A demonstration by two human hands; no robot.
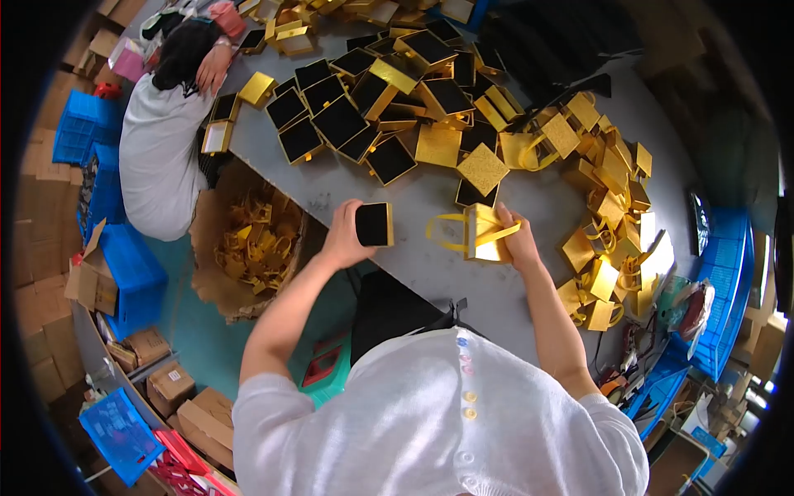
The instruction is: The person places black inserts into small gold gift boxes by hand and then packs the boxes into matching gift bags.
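My left hand (343, 238) grips a small box with a black face and gold edges (375, 225) over the front edge of the grey table (413, 269). To its right, my right hand (519, 238) is closed on a gold box sleeve (486, 234), whose yellow ribbon loop (445, 231) sticks out to the left. The two held pieces are apart. Beyond my hands lies a heap of black-faced gold boxes (339, 122). More gold boxes with yellow ribbons (608, 198) are piled at the right.
Another person in a light top (157, 157) leans on the table at the upper left. A large carton (207, 264) holding gold pieces with ribbons stands below the table edge. Blue crates (728, 289) stand at the right, and further blue crates (132, 277) at the left.
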